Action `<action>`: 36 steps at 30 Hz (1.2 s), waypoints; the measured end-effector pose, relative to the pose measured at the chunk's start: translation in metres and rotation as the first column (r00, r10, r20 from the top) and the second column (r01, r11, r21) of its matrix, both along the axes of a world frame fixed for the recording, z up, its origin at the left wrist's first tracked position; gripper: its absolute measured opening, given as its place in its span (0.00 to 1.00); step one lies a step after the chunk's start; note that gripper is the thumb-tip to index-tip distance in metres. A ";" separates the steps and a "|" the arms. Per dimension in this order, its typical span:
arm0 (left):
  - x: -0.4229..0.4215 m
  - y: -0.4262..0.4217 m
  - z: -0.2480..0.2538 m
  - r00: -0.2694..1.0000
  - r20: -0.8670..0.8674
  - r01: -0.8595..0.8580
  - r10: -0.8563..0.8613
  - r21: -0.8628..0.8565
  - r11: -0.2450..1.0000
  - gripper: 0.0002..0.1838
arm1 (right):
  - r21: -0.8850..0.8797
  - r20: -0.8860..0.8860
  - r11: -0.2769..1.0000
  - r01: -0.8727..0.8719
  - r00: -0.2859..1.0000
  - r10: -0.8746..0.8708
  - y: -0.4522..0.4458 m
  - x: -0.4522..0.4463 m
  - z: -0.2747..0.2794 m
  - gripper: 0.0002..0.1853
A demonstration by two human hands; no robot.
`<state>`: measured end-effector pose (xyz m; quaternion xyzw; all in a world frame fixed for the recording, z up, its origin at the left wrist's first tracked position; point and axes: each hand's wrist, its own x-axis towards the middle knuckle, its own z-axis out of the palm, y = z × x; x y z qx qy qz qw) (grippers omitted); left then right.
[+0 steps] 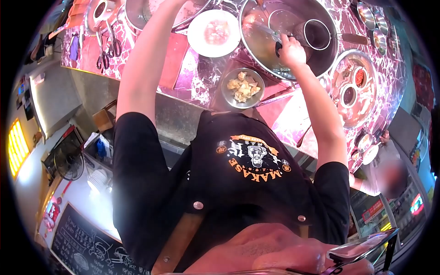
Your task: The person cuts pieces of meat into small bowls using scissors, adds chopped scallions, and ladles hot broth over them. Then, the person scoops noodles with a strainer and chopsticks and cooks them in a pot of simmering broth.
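Observation:
My right hand (292, 51) is closed round the black handle of what look like scissors (270, 31), whose metal blades point left over the large metal pot (245, 50). Pale pinkish food (250, 20) shows near the blade tips. Inside the pot, a round strainer (317, 34) has its handle over the right rim. My left arm reaches up past the top edge, so its hand is out of sight above a wide metal pan (133, 16). Between pan and pot stands a white plate (195, 43) with chopped food. Nearer me, a metal bowl (224, 94) holds pale yellowish pieces.
Several black-handled scissors (110, 48) lie at the left of the marbled table (197, 78). A round tray (338, 110) with small sauce bowls stands to the right. Beyond the right table edge is another person (371, 183). A fan (68, 160) stands at lower left.

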<state>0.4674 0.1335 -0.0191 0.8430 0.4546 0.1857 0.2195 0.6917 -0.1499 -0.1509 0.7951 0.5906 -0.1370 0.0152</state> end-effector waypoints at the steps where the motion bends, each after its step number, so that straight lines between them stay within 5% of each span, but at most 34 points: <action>1: -0.005 -0.021 0.024 0.994 -0.106 0.008 -0.012 -0.034 0.999 0.21 | 0.008 -0.013 1.000 0.003 1.000 -0.003 0.000 0.002 0.000 0.21; 4: -0.050 0.005 -0.060 0.998 0.008 0.067 -0.068 0.070 0.995 0.17 | -0.036 -0.071 0.999 0.028 0.997 -0.030 0.000 0.007 0.014 0.22; 6: -0.080 -0.008 -0.057 0.961 0.205 0.215 -0.184 -0.137 0.967 0.14 | -0.102 -0.070 0.995 -0.011 0.998 0.004 -0.001 0.014 0.035 0.20; 10: -0.131 -0.076 -0.036 0.985 0.087 -0.115 0.146 -0.293 0.949 0.15 | -0.366 -0.022 0.906 -0.214 0.975 0.221 -0.004 0.023 0.088 0.20; 13: -0.173 -0.112 -0.053 0.967 0.058 -0.213 0.249 -0.357 0.909 0.15 | -0.597 -0.041 0.740 -0.310 0.933 0.357 0.000 0.021 0.070 0.20; 15: -0.186 -0.139 -0.055 0.949 0.061 -0.258 0.310 -0.417 0.871 0.15 | -0.407 -0.015 0.846 -0.346 0.928 0.372 -0.011 0.026 0.025 0.15; 23: -0.233 -0.202 -0.088 0.833 0.048 -0.397 0.552 -0.642 0.655 0.15 | -0.272 0.035 0.916 -0.297 0.948 0.317 -0.037 0.026 0.016 0.12; 36: -0.223 -0.205 -0.080 0.843 0.101 -0.361 0.529 -0.622 0.694 0.15 | -0.141 -0.172 0.957 -0.252 0.959 0.227 -0.039 0.027 0.047 0.19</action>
